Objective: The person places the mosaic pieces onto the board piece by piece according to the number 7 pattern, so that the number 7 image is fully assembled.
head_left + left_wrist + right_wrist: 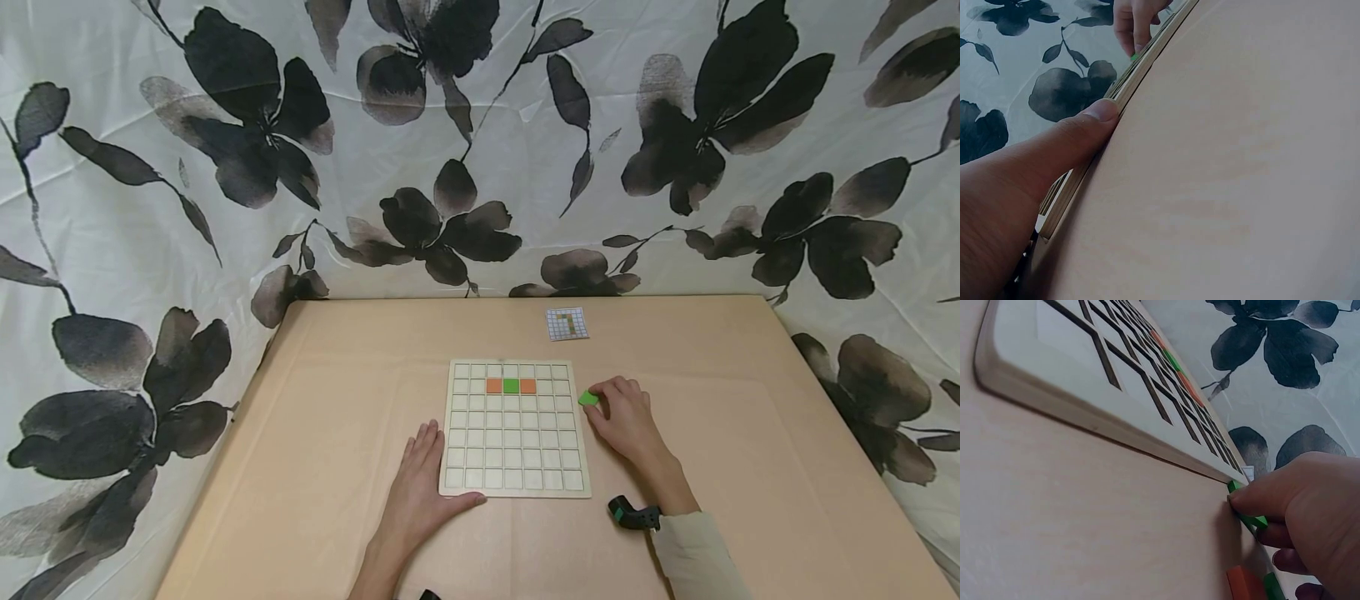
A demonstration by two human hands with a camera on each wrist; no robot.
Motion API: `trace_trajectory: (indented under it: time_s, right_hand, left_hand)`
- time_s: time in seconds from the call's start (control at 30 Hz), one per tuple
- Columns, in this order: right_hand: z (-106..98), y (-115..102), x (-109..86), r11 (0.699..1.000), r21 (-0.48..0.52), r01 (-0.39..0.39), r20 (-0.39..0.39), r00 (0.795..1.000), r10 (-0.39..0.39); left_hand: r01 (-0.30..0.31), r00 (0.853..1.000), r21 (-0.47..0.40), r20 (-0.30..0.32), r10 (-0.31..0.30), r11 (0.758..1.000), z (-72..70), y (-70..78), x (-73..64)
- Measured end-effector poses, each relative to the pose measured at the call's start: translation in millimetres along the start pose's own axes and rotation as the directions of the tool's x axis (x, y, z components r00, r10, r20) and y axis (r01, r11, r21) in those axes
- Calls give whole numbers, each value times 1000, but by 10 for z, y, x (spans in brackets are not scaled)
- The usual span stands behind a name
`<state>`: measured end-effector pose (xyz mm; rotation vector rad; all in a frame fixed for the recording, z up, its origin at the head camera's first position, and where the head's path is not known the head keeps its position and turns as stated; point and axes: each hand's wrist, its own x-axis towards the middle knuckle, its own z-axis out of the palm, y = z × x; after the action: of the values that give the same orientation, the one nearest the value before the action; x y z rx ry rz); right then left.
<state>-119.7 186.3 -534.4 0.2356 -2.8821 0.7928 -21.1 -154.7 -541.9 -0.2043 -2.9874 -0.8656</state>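
Observation:
A white board point(517, 493) with a grid of square cells lies on the table. Near its far edge, one green tile point(512, 386) sits between two orange tiles point(494, 386) in a row. My left hand point(420, 487) rests at the board's front left corner, fingers straight along the left side and thumb on the near edge. Just off the board's right edge, my right hand point(626, 421) pinches another green tile point(1254, 520) between thumb and fingers, holding it tilted. Below that hand, the right wrist view shows an orange block point(1244, 584) and a green block point(1274, 586), hidden in the head view.
A small card point(567, 323) printed with a coloured grid pattern lies beyond the board, near the table's far edge. Floral cloth point(450, 125) hangs behind and beside the wooden table point(300, 500). A black device point(633, 514) is strapped at the right wrist.

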Motion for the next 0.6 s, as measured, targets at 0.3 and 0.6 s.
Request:
trace_trajectory:
  time_s: [0.3,0.6]
  right_hand:
    - [12,10,20,1000,13,4,-5,1000,-4]
    - [-16,-11,41,1000,24,5,7,1000,-5]
  left_hand:
    - [4,1000,3,-2,-4,1000,-4,10,1]
    - [8,1000,2,0,-8,1000,-2,19,6]
